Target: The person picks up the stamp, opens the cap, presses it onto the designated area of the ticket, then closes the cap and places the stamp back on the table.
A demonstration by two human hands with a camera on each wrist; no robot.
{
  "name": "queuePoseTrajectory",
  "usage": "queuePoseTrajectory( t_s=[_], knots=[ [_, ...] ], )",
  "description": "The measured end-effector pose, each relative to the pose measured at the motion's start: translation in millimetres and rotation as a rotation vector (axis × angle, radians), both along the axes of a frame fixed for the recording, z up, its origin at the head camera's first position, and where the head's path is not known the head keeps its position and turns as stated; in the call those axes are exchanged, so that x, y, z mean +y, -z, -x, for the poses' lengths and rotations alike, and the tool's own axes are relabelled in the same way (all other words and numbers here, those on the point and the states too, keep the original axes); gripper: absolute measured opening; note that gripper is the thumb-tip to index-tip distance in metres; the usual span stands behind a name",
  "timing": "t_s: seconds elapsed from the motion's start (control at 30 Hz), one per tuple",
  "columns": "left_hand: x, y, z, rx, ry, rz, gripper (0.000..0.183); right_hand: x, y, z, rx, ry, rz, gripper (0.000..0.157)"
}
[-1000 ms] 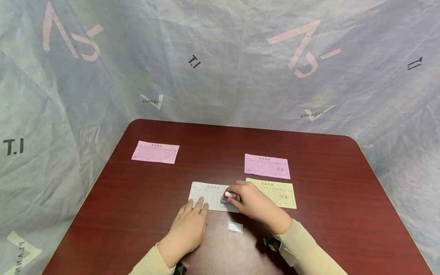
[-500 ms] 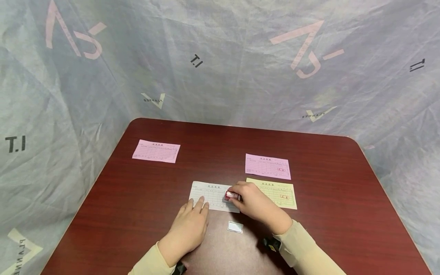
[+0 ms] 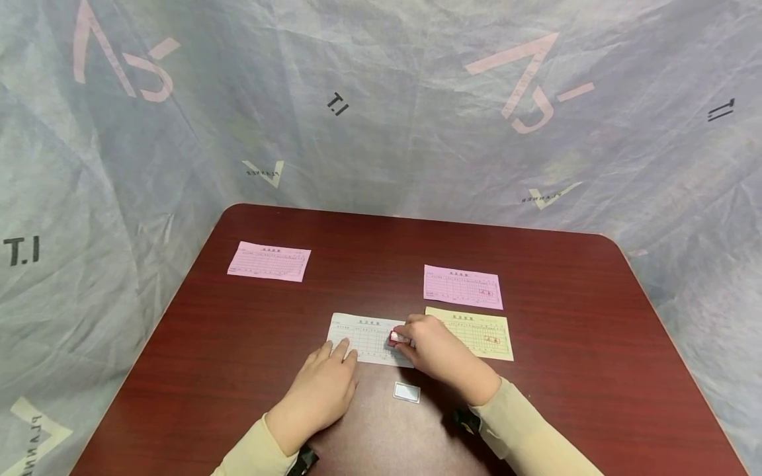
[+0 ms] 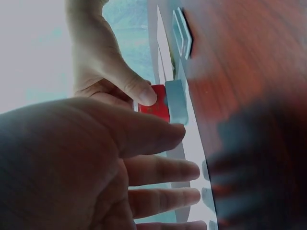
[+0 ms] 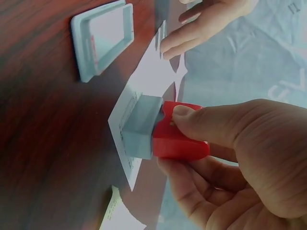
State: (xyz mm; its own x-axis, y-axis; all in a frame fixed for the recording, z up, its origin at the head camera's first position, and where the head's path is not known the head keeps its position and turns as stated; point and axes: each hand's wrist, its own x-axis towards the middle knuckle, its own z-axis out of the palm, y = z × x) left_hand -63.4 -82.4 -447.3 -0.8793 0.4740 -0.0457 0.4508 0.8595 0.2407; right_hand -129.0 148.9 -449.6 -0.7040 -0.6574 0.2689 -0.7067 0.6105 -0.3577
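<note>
A rubber stamp with a red top and grey base stands on the right part of a white printed slip. My right hand pinches its red top between thumb and fingers, and the base meets the paper in the right wrist view. My left hand lies with extended, spread fingers at the slip's lower left, fingertips on the paper. Nearer the body, the stamp's grey rectangular cap rests on the table, its hollow side up. The print face under the stamp is hidden.
A yellow slip with a red mark lies partly behind the right hand. Beyond it is a pink slip, also marked red. Another pink slip lies at the table's far left. Grey cloth hangs round the dark red table.
My left hand has slid slightly left and toward the body. The right hand keeps its pinch on the stamp in nearly the same spot; less of the grey base shows now.
</note>
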Motion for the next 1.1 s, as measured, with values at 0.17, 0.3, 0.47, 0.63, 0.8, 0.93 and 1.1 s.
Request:
queuePoseTrajectory(
  t_s=[0.17,0.3,0.47,0.63,0.8,0.93,1.1],
  knots=[
    [-0.4,0.6,-0.3,0.001,0.003,-0.013,0.040,-3.4,-4.0,0.5,0.006,0.004,-0.021,0.010],
    [-0.4,1.5,-0.8,-0.013,0.000,-0.017,0.040,-3.3,-3.7,-0.1,0.001,0.001,-0.019,0.010],
    [0.1,1.9,-1.0,-0.037,-0.009,-0.024,0.041,-2.8,-1.6,-1.9,0.002,0.018,-0.017,0.012],
    [0.4,1.9,-1.2,-0.026,-0.005,-0.026,0.042,-2.8,-1.0,-3.4,0.011,0.040,-0.024,0.012],
    [0.4,-0.1,-2.1,-0.020,0.001,-0.010,0.043,-3.6,-1.2,-3.6,0.025,0.026,-0.023,0.013],
    [0.0,0.0,-1.9,-0.015,0.006,-0.001,0.043,-3.6,-1.4,-3.5,0.033,0.024,-0.021,0.013],
    [0.7,-0.6,-2.0,-0.021,0.007,-0.001,0.044,-2.4,-1.3,-4.0,0.034,0.028,-0.015,0.014]
  ],
)
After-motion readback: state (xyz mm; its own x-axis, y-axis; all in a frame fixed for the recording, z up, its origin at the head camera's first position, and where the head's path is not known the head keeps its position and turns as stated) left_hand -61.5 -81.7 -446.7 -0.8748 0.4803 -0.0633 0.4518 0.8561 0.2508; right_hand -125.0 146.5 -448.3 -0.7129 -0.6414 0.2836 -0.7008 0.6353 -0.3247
